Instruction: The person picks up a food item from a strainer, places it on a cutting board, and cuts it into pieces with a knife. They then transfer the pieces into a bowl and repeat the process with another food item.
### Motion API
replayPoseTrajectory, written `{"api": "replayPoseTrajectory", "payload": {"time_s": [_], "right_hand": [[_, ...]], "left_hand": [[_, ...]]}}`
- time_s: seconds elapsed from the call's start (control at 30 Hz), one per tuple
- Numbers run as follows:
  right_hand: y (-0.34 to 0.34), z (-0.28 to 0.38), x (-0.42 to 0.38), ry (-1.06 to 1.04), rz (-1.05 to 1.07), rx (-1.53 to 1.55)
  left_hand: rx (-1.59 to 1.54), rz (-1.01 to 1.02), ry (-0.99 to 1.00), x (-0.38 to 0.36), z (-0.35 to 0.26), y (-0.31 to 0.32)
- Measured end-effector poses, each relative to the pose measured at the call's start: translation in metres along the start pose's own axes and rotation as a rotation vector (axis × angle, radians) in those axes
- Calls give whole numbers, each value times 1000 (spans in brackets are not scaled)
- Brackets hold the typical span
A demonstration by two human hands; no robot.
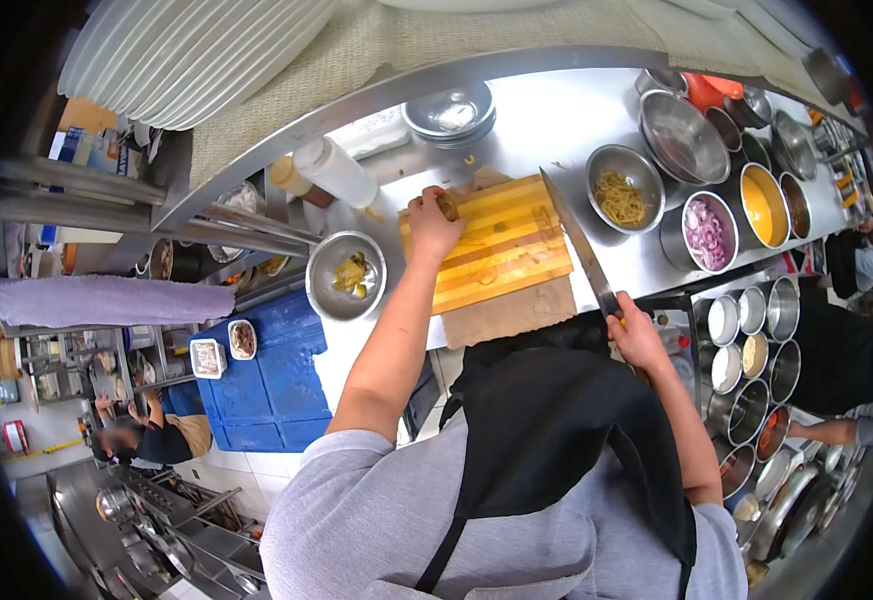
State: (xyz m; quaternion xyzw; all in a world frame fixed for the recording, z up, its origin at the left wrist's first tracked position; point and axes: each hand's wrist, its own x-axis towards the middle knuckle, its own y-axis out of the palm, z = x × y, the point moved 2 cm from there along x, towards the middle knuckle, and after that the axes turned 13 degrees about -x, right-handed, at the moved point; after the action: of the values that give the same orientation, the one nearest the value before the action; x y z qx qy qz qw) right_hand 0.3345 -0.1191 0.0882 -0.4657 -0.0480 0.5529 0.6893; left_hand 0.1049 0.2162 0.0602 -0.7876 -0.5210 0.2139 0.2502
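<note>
My left hand is over the upper left part of the striped wooden cutting board, its fingers closed round a small brownish-green piece. A long knife is held by its handle in my right hand, the blade angled up along the board's right edge. A brown cloth shows under the board. Left of the board stands a metal bowl with yellow-green pieces. To the right, another metal bowl holds thin yellowish-green strips.
Containers of chopped purple onion and orange sauce stand at the right. Stacked bowls and a squeeze bottle are behind the board. Plates sit on the shelf above. Other people are at both sides.
</note>
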Motion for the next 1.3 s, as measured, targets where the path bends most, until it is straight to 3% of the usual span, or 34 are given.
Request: {"api": "replayPoseTrajectory", "payload": {"time_s": [0.17,0.27,0.33,0.43,0.47,0.5,0.57,0.77,0.8,0.87,1.0,1.17,1.3], "right_hand": [[-2,0,1,11,11,9],[-3,0,-1,23,13,12],[-2,-8,-2,35,14,19],[3,-16,-1,-1,-21,-24],[1,-15,-1,12,3,-13],[-1,-13,0,24,26,-2],[-1,-12,2,11,23,-18],[-5,1,3,20,48,-2],[-5,3,3,17,40,-13],[-6,6,2,29,55,-11],[0,-1,2,30,58,-43],[2,-3,0,24,30,7],[3,-3,0,21,22,19]], "left_hand": [[39,-76,-17,-4,7,14],[-2,-126,98,1,23,12],[-893,143,-271,-6,14,-6],[-914,330,-254,-15,25,-9],[-725,336,-232,-15,31,-5],[-725,337,-236,-15,36,-1],[-434,302,57,-12,40,4],[-106,91,230,-8,20,-12],[-103,94,230,-8,21,-12],[-235,178,28,-10,27,-9],[-192,21,114,-26,11,-3],[-272,-29,-123,-18,20,3],[-255,-10,-162,-15,16,3]]}}
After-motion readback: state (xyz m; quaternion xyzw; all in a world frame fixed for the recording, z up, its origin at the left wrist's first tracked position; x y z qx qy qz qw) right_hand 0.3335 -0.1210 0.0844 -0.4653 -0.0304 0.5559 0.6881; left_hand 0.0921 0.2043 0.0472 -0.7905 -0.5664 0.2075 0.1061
